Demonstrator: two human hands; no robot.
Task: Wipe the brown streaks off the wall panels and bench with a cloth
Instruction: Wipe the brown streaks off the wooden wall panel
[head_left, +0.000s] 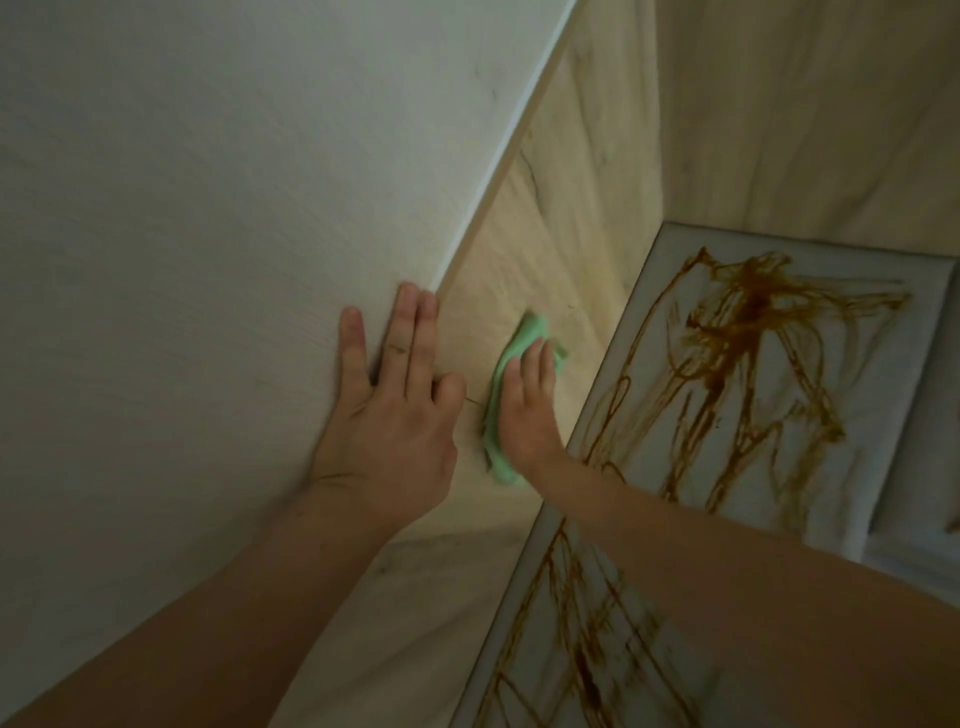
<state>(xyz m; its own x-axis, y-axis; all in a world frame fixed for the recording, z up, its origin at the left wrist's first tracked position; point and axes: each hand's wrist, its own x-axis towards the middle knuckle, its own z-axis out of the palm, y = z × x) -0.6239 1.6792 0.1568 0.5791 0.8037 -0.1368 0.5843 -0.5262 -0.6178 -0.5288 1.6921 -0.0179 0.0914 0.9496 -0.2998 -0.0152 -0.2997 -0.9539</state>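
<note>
My right hand (527, 410) presses a light green cloth (511, 358) flat against the pale wood wall panel (561, 218), fingers straight. My left hand (389, 405) rests flat on the white wall (208, 182), fingers spread, its fingertips at the panel's edge. To the right, the grey bench cushion (883, 395) is covered with brown streaks (743, 332). A nearer grey cushion (530, 665) at the bottom also carries brown streaks, partly hidden by my right forearm. A thin brown mark sits on the panel just left of the cloth.
A second pale wood panel (805, 104) meets the first at a corner at the upper right. A narrow grey cushion strip (919, 467) lies at the far right edge.
</note>
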